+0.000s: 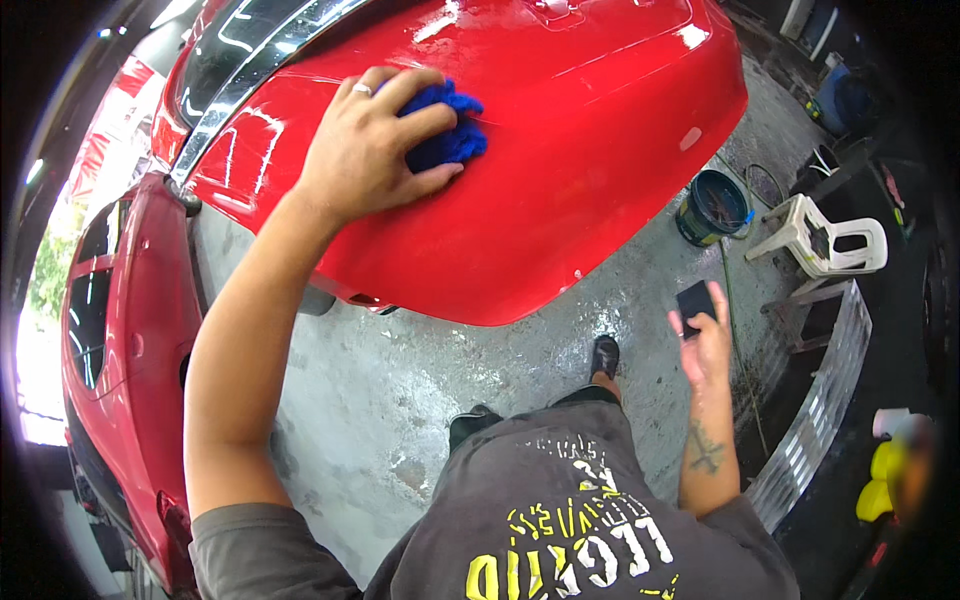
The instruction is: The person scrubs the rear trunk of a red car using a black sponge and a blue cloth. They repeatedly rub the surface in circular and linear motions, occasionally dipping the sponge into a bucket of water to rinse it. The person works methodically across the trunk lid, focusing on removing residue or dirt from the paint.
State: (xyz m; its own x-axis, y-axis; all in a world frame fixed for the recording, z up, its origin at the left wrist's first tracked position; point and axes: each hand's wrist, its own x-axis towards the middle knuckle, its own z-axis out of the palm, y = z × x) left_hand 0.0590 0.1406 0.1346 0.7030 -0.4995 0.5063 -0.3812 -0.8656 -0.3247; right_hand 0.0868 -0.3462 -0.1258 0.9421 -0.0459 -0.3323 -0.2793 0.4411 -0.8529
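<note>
My left hand [375, 140] presses a bunched, fluffy blue cloth [447, 128] against the glossy red car body [520, 210]. Its fingers curl over the cloth, and a ring shows on one of them. Off to the right, my right hand [706, 335] is held away from the car, above the floor. A small flat black block [695, 306] is gripped there between thumb and fingers; its exact kind I cannot make out. Wet-looking streaks and light reflections lie on the red paint around the cloth.
A second red car [135, 370] stands at the left. On the right are a dark bucket [713, 205], a white plastic chair [825, 240], a hose [728, 300] on the grey floor [350, 400], and a translucent ribbed panel [815, 425]. Yellow items [877, 485] sit at the lower right.
</note>
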